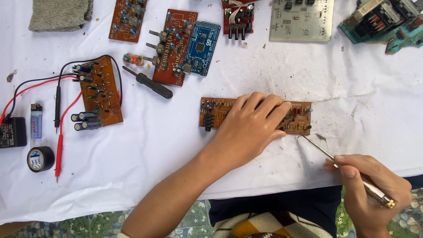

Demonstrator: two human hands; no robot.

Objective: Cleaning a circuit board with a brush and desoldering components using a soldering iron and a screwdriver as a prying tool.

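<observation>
Nearest, two hands worked on a brown circuit board (255, 115) near the desk's front edge.

Closest to the front edge, the right hand (369, 187) was closed around a slim metal screwdriver (348, 169), whose tip met the board's front right corner. Just beyond, the left hand (252, 128) lay flat and open over the board's middle, fingers spread, pressing it onto the white cloth covering the desk (154, 145). Farther left sat a roll of black tape (40, 159), a lighter (36, 120) and a brown board with red and black probe leads (99, 93). Toward the far edge lay a black-handled screwdriver (147, 82), a blue board (202, 48) and a grey towel (61, 14).
</observation>
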